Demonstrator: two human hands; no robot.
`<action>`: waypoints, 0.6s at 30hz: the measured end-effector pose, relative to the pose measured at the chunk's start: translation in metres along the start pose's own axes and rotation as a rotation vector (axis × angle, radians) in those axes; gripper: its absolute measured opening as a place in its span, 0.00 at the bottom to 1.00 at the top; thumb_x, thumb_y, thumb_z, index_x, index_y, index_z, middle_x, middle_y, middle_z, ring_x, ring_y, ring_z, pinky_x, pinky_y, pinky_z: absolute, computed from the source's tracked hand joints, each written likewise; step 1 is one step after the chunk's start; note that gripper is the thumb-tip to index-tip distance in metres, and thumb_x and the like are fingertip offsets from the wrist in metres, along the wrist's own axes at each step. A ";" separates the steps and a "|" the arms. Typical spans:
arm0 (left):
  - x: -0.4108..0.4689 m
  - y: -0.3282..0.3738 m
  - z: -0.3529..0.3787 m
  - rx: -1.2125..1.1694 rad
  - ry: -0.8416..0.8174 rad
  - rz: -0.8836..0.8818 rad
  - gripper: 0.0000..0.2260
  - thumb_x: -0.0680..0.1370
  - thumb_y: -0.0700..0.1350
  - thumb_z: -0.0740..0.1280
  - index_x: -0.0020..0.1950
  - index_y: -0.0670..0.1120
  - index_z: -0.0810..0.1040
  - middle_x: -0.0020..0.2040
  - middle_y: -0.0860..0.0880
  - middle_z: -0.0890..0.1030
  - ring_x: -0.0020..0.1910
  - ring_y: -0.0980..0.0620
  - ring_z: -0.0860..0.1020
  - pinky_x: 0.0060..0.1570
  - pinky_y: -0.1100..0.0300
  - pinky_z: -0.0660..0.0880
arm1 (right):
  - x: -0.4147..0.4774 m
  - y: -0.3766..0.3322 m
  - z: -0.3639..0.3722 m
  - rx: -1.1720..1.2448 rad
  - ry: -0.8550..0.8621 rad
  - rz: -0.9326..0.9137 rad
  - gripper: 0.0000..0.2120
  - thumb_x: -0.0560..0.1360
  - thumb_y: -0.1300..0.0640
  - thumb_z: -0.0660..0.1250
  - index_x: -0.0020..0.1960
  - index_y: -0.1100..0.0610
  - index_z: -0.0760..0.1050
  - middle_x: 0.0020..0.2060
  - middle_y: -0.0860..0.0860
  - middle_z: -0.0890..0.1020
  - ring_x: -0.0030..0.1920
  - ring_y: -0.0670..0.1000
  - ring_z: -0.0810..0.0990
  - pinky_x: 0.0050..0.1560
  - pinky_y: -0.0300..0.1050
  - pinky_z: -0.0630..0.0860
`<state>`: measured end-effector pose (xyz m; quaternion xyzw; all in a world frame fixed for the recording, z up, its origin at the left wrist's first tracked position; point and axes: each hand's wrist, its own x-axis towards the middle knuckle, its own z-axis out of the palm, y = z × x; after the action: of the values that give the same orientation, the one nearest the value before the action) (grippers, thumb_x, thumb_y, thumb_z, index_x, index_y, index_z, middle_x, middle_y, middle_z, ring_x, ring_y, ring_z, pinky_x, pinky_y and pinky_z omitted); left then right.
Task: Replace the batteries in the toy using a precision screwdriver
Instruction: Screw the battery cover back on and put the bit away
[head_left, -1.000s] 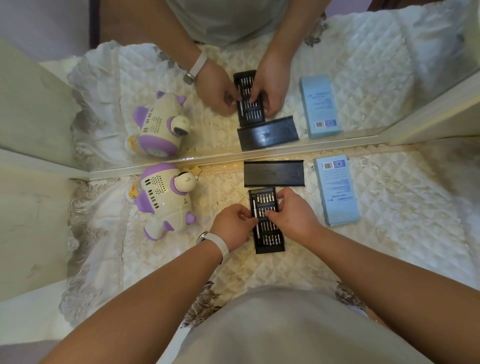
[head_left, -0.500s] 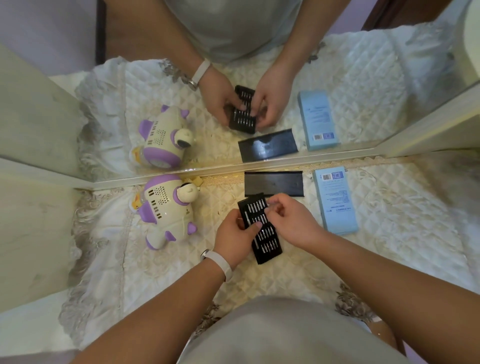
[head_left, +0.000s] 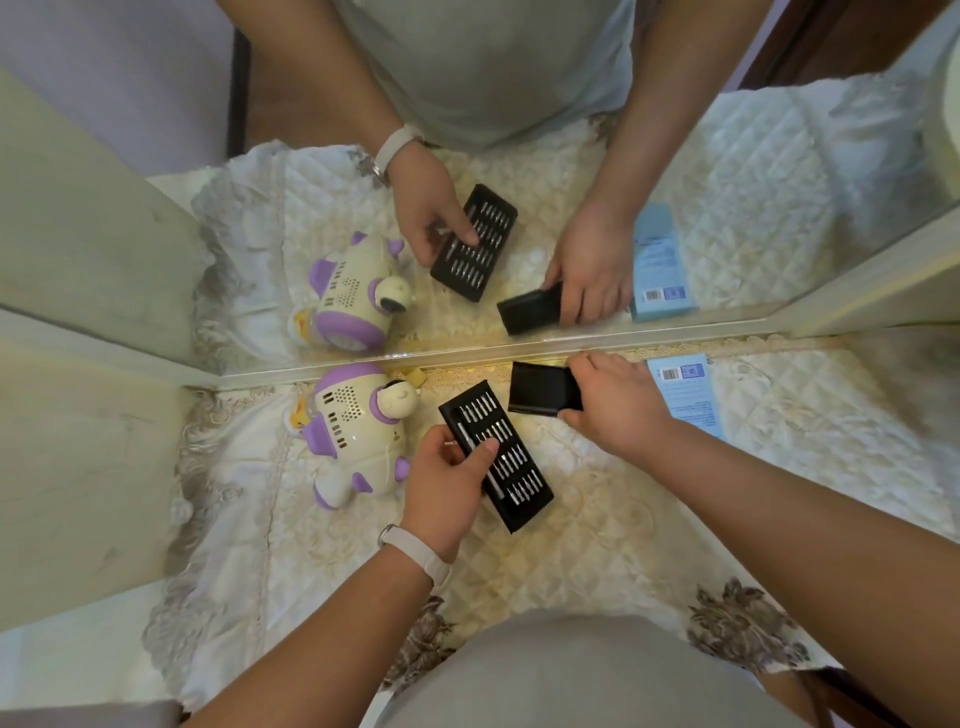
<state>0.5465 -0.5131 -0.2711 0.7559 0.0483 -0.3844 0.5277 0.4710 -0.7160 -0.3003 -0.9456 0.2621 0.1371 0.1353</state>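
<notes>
The left hand (head_left: 447, 480) is holding the black bit tray (head_left: 511, 467) at a slant, its thumb lying across the bits. The right hand (head_left: 615, 402) is gripping the black case sleeve (head_left: 540, 388) by the far mirror (head_left: 779, 182). The purple-and-cream toy (head_left: 353, 431) is lying on the quilted cloth (head_left: 623, 545) just left of the tray, and a blue box (head_left: 691, 400) is sitting at the far right.

Right hand (head_left: 613, 405) covers one end of the black sleeve (head_left: 540, 392), left hand (head_left: 447, 483) hides a strip of the bit tray (head_left: 514, 467), bit tips too tiny to tell apart, blue box (head_left: 691, 395) print unreadable
</notes>
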 end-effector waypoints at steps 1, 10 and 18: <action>-0.003 0.001 0.000 -0.012 0.002 -0.002 0.07 0.76 0.44 0.72 0.52 0.49 0.77 0.49 0.43 0.83 0.49 0.45 0.84 0.51 0.40 0.80 | -0.002 -0.002 -0.003 -0.016 -0.024 0.005 0.16 0.74 0.46 0.67 0.58 0.53 0.71 0.51 0.51 0.77 0.52 0.55 0.76 0.48 0.50 0.71; -0.033 0.024 -0.008 -0.154 0.009 0.049 0.08 0.78 0.39 0.69 0.56 0.45 0.76 0.48 0.47 0.85 0.44 0.52 0.85 0.39 0.56 0.82 | -0.050 -0.002 -0.027 0.898 -0.149 0.266 0.04 0.77 0.54 0.67 0.52 0.50 0.77 0.43 0.48 0.82 0.43 0.47 0.82 0.42 0.43 0.78; -0.071 0.051 -0.014 -0.264 0.034 0.182 0.06 0.78 0.38 0.69 0.54 0.42 0.76 0.46 0.45 0.85 0.43 0.49 0.85 0.35 0.58 0.79 | -0.115 -0.009 -0.062 1.888 -0.242 0.363 0.12 0.78 0.63 0.62 0.56 0.53 0.80 0.47 0.54 0.85 0.45 0.53 0.83 0.43 0.47 0.78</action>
<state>0.5288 -0.4996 -0.1855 0.6874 0.0385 -0.3125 0.6545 0.3931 -0.6761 -0.2036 -0.3723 0.3905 -0.0146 0.8418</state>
